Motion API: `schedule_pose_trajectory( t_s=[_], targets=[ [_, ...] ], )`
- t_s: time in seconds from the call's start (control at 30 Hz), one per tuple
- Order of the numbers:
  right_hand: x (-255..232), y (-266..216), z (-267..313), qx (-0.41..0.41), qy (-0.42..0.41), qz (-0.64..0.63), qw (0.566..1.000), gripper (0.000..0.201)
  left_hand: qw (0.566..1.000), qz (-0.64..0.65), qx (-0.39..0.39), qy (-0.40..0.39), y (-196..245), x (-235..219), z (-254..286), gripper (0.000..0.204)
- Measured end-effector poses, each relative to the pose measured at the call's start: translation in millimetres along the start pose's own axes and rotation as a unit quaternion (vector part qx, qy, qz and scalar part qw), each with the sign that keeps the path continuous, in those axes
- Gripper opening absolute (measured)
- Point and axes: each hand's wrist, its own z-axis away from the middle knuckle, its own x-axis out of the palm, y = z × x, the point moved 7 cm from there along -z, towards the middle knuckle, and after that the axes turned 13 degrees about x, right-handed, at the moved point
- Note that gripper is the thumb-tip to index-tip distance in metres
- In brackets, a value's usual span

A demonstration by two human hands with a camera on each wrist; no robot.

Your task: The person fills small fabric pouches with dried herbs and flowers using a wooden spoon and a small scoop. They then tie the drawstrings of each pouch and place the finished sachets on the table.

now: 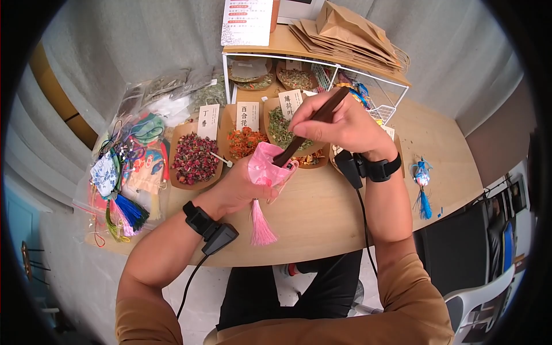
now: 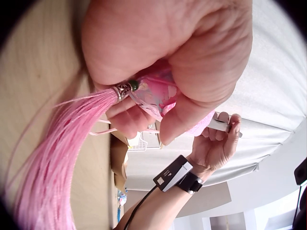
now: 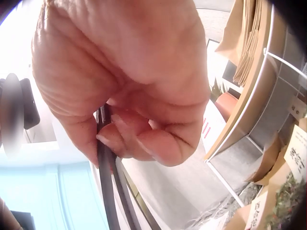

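Observation:
A small pink pouch with a pink tassel is held by my left hand, its mouth facing up. In the left wrist view the fingers curl round the pouch, and the tassel hangs out below a metal bead. My right hand pinches a dark brown stick-like tool, its lower end inside the pouch mouth. The right wrist view shows the dark tool between thumb and fingers of the right hand. The pouch's contents are hidden.
Trays of dried rosebuds, orange petals and green leaves stand behind the hands. Pouches and tassels lie at left, a blue tasselled pouch at right. Paper bags lie on the shelf.

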Motion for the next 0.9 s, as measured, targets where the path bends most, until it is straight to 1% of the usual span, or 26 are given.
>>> schedule_pose_trajectory(
  t_s=[0.03, 0.07, 0.17, 0.27, 0.3, 0.43, 0.63, 0.77, 0.9],
  targets=[
    [-5.8, 6.0, 0.2, 0.046, 0.023, -0.033, 0.998, 0.009, 1.0, -0.003, -0.008, -0.005, -2.3, -2.4, 0.6, 0.059],
    [-12.7, 7.4, 0.8, 0.049, 0.048, -0.033, 0.997, 0.011, 1.0, -0.006, -0.017, -0.009, -4.2, -3.2, 0.9, 0.058],
    [-37.9, 19.6, -2.3, 0.062, 0.123, -0.024, 0.99, 0.016, 1.0, -0.013, -0.008, -0.007, -1.8, -0.9, 0.4, 0.056],
    [-48.1, 42.5, -14.3, 0.039, 0.229, 0.05, 0.971, 0.017, 0.999, -0.04, -0.015, 0.001, -4.8, -6.4, 1.0, 0.056],
    [-51.1, 55.7, -18.5, 0.043, 0.263, 0.125, 0.956, 0.018, 0.999, -0.04, -0.008, 0.0, -4.1, -7.0, 0.4, 0.056],
    [-39.8, 78.5, -28.1, 0.087, 0.268, 0.174, 0.943, 0.02, 0.999, -0.041, 0.004, -0.004, -4.7, -7.9, -0.1, 0.056],
    [-36.6, 89.9, -31.2, 0.063, 0.293, 0.175, 0.938, 0.023, 1.0, -0.021, -0.004, -0.013, -1.2, -2.6, 0.8, 0.056],
    [-33.6, 99.4, -33.2, 0.079, 0.287, 0.17, 0.939, 0.024, 0.999, -0.026, -0.002, -0.02, -2.9, -2.6, 0.5, 0.056],
    [-33.0, 98.7, -33.5, 0.099, 0.274, 0.191, 0.937, 0.024, 0.999, -0.034, -0.008, -0.02, -2.4, -2.5, 0.8, 0.057]
  ],
)
